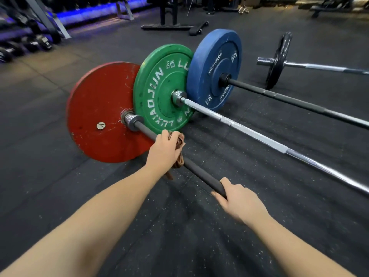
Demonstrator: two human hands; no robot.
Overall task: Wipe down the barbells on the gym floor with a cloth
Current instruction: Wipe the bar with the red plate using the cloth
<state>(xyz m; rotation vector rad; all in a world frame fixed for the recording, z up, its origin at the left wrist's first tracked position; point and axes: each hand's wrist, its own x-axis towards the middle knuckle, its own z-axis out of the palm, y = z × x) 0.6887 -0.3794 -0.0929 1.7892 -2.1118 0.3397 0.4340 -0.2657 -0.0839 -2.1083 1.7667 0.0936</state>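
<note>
Just right of the red plate [99, 108], the left hand [163, 151] clamps a cloth [178, 163] round the near bar [201, 176]; farther right, the right hand [240, 201] grips that bar bare. Wiping seems at its first bar, close to the plate; the silver bar [249, 131] and black bar [279, 96] beyond probably remain.

Dumbbells [42, 42] far left, blue light strip [95, 12], black stand base [167, 27] at the back.

Dark speckled floor [60, 186] — four barbells [259, 136] resting.
</note>
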